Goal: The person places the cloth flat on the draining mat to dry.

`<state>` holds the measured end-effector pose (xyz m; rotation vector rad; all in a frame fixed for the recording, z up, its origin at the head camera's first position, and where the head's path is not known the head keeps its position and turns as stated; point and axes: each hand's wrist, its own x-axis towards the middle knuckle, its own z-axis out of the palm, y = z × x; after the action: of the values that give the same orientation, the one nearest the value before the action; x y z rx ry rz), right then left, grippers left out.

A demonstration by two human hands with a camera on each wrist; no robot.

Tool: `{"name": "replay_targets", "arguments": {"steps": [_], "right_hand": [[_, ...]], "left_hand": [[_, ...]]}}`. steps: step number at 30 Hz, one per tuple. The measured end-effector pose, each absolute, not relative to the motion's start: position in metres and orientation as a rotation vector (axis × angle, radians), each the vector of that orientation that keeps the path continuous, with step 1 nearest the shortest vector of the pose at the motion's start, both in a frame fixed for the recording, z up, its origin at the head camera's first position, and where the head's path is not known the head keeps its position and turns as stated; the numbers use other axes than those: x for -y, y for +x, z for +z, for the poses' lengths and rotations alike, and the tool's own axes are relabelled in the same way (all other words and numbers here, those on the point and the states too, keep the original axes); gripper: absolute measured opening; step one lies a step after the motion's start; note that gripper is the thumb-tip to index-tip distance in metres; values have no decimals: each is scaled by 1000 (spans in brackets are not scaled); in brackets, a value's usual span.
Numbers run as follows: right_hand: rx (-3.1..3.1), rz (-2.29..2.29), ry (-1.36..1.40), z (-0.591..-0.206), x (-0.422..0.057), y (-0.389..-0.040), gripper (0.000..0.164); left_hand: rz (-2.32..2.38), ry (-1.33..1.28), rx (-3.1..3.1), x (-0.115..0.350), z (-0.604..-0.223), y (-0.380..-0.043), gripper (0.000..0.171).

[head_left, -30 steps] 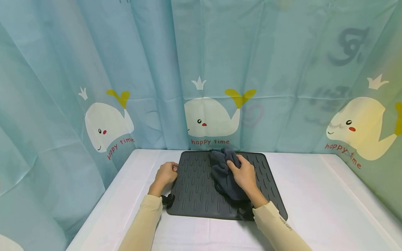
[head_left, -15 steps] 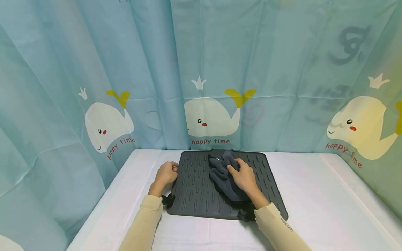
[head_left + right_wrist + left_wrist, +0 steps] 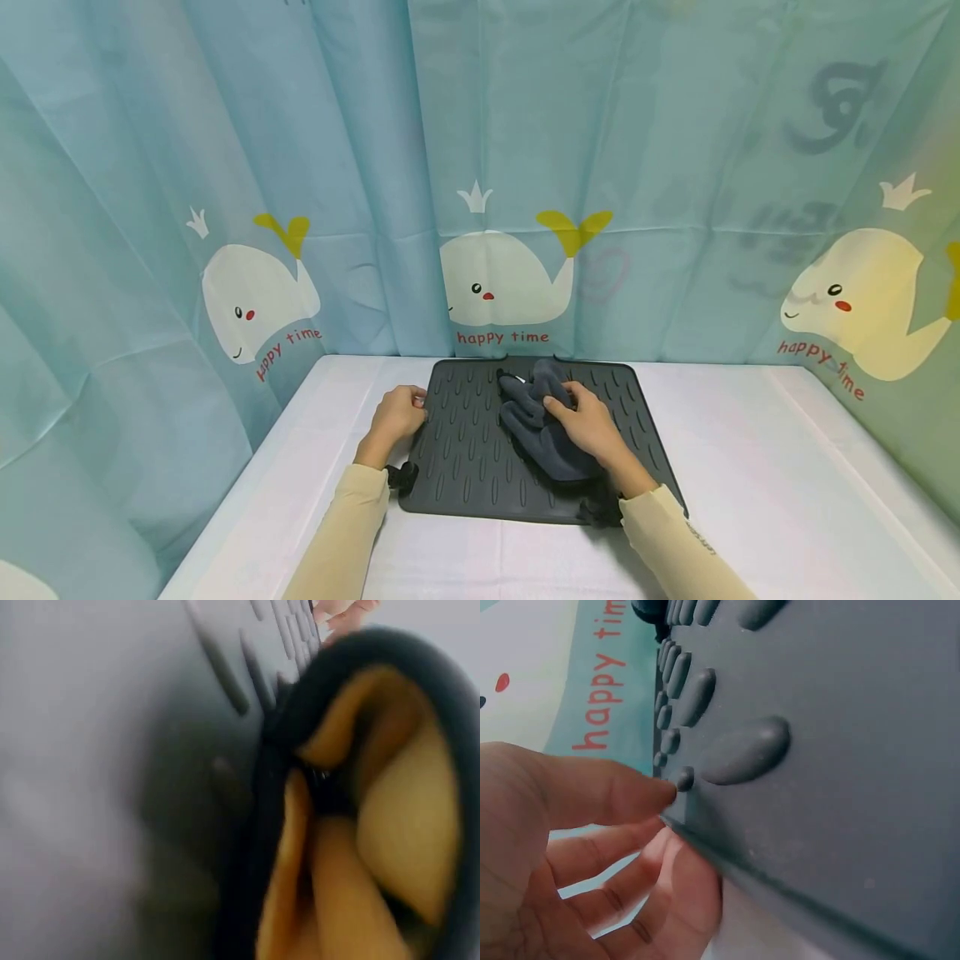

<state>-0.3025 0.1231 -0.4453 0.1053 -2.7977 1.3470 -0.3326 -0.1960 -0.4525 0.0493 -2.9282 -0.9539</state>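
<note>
A black rubber mat (image 3: 461, 450) with raised oval ridges lies on the white table. My left hand (image 3: 397, 412) pinches its left edge. In the left wrist view, the thumb is on top of the mat (image 3: 855, 787) and the other fingers of the hand (image 3: 592, 855) are beneath the edge. On the right half of the mat, my right hand (image 3: 592, 425) grips a crumpled dark grey cloth (image 3: 536, 429) with black edging and a small white tag. The right wrist view is blurred, showing a dark curved edge (image 3: 375, 645) around a tan inside, close over the ridges.
The white tabletop (image 3: 772, 467) extends on both sides of the mat. A blue-green curtain (image 3: 360, 167) printed with white whales hangs behind and to the sides. A black wrist band (image 3: 402, 477) on the left arm hangs beside the mat's left edge.
The right hand has shifted slightly toward the person and to the right. The cloth's upper end has come down with it, baring the mat's far edge. The left hand stays at its place.
</note>
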Motion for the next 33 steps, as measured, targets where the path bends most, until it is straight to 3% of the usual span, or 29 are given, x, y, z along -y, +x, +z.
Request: {"name": "replay_targets", "arguments": {"steps": [4,9,21,27,33], "right_hand": [[2788,1395,190,-440,-138,-298,53],[2796,1398,256,-436,-160,-294,37],[2947,1271,609,-437,-193,-276,15],[2975,1226,730,-437,-200,-272,11],[3019,1220,884,-437,-203,-273,4]], "left_hand": [[-955,7,2926,192,-447,-330,26],[-936,-127,2925,180,-434,-324,4],[-862,-788,3009,133,-420,-307,13],[-775,-901,3072,111,-424,-297,5],[-610,-935,3068,96,-431,-290,19]]}}
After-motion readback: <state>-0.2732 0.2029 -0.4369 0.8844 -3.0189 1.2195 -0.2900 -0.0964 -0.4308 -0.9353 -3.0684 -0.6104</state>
